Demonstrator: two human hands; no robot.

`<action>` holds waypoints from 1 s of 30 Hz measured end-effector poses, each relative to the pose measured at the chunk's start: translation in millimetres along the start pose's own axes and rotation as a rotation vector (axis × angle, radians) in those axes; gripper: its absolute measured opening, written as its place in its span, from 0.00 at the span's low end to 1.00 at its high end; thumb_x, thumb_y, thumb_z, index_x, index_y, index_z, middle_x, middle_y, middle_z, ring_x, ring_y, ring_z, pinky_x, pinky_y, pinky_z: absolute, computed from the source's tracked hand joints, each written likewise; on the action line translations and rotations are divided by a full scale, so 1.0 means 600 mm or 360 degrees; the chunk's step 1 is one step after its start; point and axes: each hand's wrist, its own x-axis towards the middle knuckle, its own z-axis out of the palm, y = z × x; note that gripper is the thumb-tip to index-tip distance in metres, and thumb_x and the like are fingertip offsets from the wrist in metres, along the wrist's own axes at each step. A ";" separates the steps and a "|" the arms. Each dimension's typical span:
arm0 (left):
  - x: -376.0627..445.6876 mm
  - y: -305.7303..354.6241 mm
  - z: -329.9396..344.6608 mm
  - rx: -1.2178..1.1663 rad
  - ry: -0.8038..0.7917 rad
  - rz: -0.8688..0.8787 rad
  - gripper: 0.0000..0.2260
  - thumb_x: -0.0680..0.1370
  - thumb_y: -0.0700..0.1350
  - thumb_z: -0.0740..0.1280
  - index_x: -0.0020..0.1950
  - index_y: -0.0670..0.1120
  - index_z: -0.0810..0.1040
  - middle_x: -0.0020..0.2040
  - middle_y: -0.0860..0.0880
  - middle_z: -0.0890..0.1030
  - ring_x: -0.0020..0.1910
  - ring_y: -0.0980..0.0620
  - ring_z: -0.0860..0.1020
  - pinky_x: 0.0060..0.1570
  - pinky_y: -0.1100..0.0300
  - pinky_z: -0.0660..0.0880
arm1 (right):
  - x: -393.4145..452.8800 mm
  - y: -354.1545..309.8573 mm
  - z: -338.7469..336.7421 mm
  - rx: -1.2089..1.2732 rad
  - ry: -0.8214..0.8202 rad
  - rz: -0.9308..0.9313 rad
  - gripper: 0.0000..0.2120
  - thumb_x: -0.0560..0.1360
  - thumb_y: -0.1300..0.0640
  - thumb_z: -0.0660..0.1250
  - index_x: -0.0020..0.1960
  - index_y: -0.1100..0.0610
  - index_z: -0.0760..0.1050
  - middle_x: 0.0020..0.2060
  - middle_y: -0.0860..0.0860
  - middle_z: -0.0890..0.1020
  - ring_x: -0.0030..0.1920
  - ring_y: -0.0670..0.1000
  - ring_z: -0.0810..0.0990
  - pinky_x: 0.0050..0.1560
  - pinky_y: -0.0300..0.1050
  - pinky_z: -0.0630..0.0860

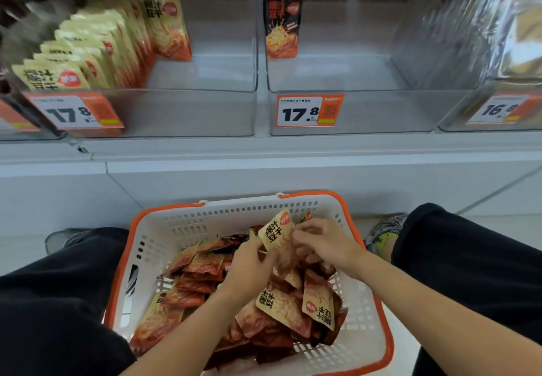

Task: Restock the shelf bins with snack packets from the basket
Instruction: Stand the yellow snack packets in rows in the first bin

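Both forearms are bare from elbow to wrist; no sleeves, watch or jewellery are visible on the left hand (249, 261) or the right hand (319, 243). The legs are covered by black trousers (469, 273) of plain fabric, without visible markings. Footwear: grey sneakers, the left sneaker (63, 238) plain grey, the right sneaker (384, 233) grey with yellow-green accents.

Left bin (44, 18) blurred, right bin (498, 53) cropped, basket (387, 346) corner cropped
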 end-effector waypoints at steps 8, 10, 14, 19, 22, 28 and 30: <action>0.038 0.081 -0.132 -0.0031 -0.0166 0.0026 0.07 0.83 0.48 0.64 0.53 0.58 0.80 0.46 0.60 0.84 0.46 0.57 0.81 0.47 0.63 0.76 | -0.007 -0.092 -0.004 -0.0232 0.0109 -0.0534 0.08 0.73 0.54 0.76 0.51 0.51 0.81 0.45 0.45 0.86 0.45 0.43 0.84 0.53 0.46 0.80; 0.042 0.108 -0.171 0.0000 -0.0133 0.0102 0.07 0.83 0.47 0.63 0.54 0.53 0.81 0.49 0.56 0.85 0.49 0.54 0.82 0.50 0.60 0.77 | -0.015 -0.129 0.000 -0.0114 0.0132 -0.0610 0.06 0.73 0.56 0.76 0.49 0.52 0.81 0.44 0.46 0.86 0.43 0.44 0.84 0.53 0.49 0.80; 0.039 0.158 -0.242 -0.0046 -0.0006 0.0235 0.09 0.83 0.44 0.64 0.57 0.41 0.81 0.50 0.48 0.86 0.50 0.49 0.84 0.54 0.50 0.80 | -0.026 -0.201 0.015 -0.0065 0.0122 -0.0756 0.10 0.72 0.57 0.77 0.50 0.54 0.81 0.44 0.49 0.87 0.45 0.50 0.85 0.52 0.52 0.81; 0.032 0.198 -0.319 -0.0056 0.0307 0.0547 0.07 0.80 0.43 0.67 0.57 0.43 0.79 0.50 0.49 0.85 0.46 0.56 0.83 0.48 0.59 0.80 | -0.036 -0.297 0.042 -0.0048 0.0275 -0.1043 0.09 0.71 0.59 0.77 0.46 0.52 0.79 0.42 0.48 0.86 0.41 0.48 0.84 0.41 0.41 0.79; 0.042 0.203 -0.371 0.0119 0.0736 0.0768 0.13 0.78 0.46 0.70 0.62 0.50 0.74 0.55 0.55 0.79 0.51 0.61 0.78 0.51 0.71 0.74 | -0.032 -0.363 0.057 -0.0084 0.0470 -0.1261 0.09 0.72 0.58 0.76 0.48 0.50 0.77 0.43 0.46 0.85 0.42 0.47 0.83 0.41 0.39 0.79; 0.083 0.171 -0.461 0.0886 0.1190 0.0858 0.27 0.74 0.57 0.69 0.68 0.45 0.71 0.63 0.45 0.72 0.63 0.45 0.68 0.63 0.49 0.66 | 0.047 -0.493 0.086 -0.0195 0.0682 -0.1386 0.15 0.72 0.57 0.77 0.51 0.50 0.71 0.41 0.46 0.84 0.41 0.42 0.83 0.40 0.35 0.78; 0.094 0.154 -0.480 0.0955 0.1227 0.0791 0.34 0.71 0.58 0.69 0.73 0.44 0.68 0.67 0.43 0.71 0.67 0.41 0.68 0.67 0.46 0.65 | 0.103 -0.522 0.096 -0.0290 0.0705 -0.1290 0.16 0.71 0.57 0.78 0.50 0.53 0.71 0.38 0.47 0.84 0.40 0.44 0.83 0.41 0.41 0.80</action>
